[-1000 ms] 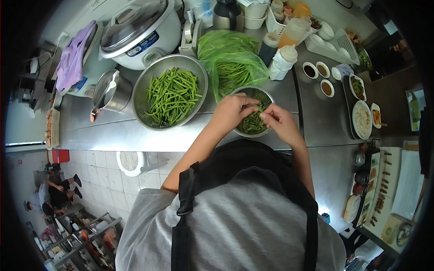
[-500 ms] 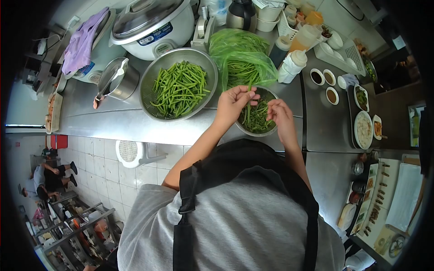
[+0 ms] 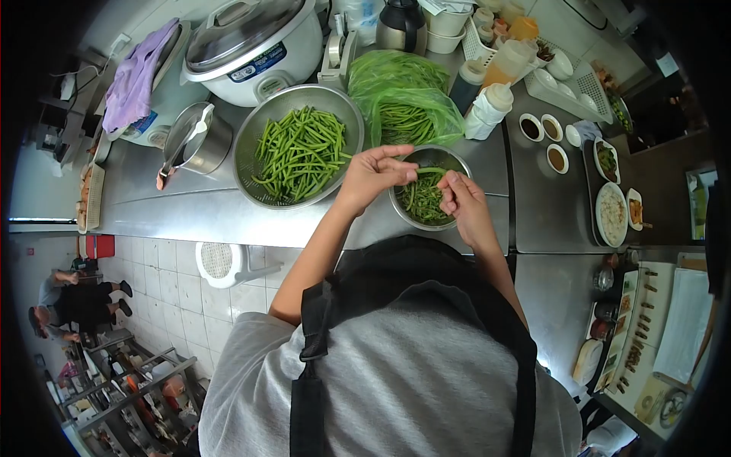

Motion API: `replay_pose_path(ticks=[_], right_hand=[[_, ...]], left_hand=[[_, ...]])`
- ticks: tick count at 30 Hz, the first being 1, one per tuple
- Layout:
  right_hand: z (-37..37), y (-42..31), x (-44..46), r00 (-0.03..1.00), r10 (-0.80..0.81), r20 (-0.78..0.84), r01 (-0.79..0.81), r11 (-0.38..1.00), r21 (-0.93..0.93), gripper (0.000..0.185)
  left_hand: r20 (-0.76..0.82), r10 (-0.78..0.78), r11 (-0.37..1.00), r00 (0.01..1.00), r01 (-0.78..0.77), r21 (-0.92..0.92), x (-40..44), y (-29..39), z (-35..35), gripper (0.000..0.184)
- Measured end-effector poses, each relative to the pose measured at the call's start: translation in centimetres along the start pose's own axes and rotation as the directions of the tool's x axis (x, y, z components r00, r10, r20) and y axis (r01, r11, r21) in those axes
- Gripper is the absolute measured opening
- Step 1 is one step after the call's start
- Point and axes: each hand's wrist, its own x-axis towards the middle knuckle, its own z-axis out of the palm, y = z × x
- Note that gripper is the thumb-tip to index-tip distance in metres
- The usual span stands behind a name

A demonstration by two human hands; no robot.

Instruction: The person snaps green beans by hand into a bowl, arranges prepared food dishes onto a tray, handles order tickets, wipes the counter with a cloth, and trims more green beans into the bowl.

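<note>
Between my left hand (image 3: 378, 175) and my right hand (image 3: 465, 204) a green bean (image 3: 431, 170) is stretched sideways. Each hand pinches it near one end. Below it stands a small metal bowl (image 3: 394, 199) holding short green trimmings (image 3: 421, 201). To the left is a wide metal colander (image 3: 245, 164) with a heap of cut green beans (image 3: 301, 152). Behind the bowl, a green plastic bag (image 3: 397, 76) lies open, with long whole beans (image 3: 407, 122) showing inside.
A rice cooker (image 3: 255, 57) and a metal pot (image 3: 202, 141) stand at the back left. Sauce bottles (image 3: 489, 110) are right of the bag, with small sauce dishes (image 3: 557, 158) beyond. A white stool (image 3: 218, 263) is by the counter, and another person (image 3: 72, 301) is farther left.
The bean has gone from upright in my left hand to level between both hands. My left hand moved left and my right hand closed on the bean's other end.
</note>
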Motion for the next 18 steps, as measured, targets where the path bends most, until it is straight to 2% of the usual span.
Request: replay_pose_path(ticks=[4,7,8,10,11,13,14,15,16,17,18], right_hand=[[0.9,0.2,0.5,0.999,-0.046,-0.023,0.048,0.991,0.128,0.029],[1.2,-0.2,0.6,0.999,-0.038,-0.039,0.042,0.992,0.116,0.026],[1.1,-0.3,0.7,0.996,-0.058,-0.065,0.068,0.985,0.157,0.024],[0.8,-0.3,0.8,0.989,-0.091,-0.119,0.117,0.964,0.237,0.021],[0.0,-0.3,0.9,0.987,-0.134,-0.094,0.151,0.967,0.207,0.02],[-1.9,0.0,1.5,0.975,-0.219,-0.035,0.221,0.963,0.151,0.02],[-2.4,0.3,2.0,0.975,-0.22,0.013,0.22,0.975,-0.031,0.019],[-2.6,0.3,2.3,0.976,-0.212,0.058,0.22,0.952,-0.212,0.021],[-2.9,0.5,2.4,0.976,-0.195,0.097,0.218,0.897,-0.386,0.024],[-3.1,0.9,2.4,0.963,-0.23,0.142,0.269,0.769,-0.58,0.026],[-3.4,1.5,2.6,0.948,-0.252,0.195,0.311,0.597,-0.74,0.03]], left_hand=[[0.155,-0.031,0.995,0.987,0.017,0.096,-0.7,-1.3,0.5,0.044],[0.015,-0.072,0.993,0.997,0.07,0.097,-1.1,-1.8,1.7,0.038],[-0.031,-0.043,0.999,0.999,0.042,-0.011,-1.0,-2.2,1.5,0.03],[-0.112,0.033,0.999,0.993,-0.037,-0.032,-0.7,-1.9,0.5,0.026],[-0.156,0.07,0.996,0.985,-0.077,-0.041,-0.6,-1.7,-0.4,0.025],[-0.256,0.255,0.965,0.933,-0.229,0.126,-0.4,-0.4,-3.3,0.023],[-0.379,0.292,0.936,0.878,-0.183,0.3,-0.4,0.8,-4.9,0.026],[-0.383,0.411,0.889,0.828,-0.27,0.371,-0.2,1.3,-7.2,0.029],[-0.401,0.497,0.794,0.769,-0.215,0.569,-0.1,2.1,-9.1,0.033],[-0.444,0.536,0.523,0.718,0.131,0.842,-0.9,4.5,-8.9,0.035],[-0.314,0.71,0.295,0.631,0.139,0.945,-0.7,5.0,-9.2,0.034]])
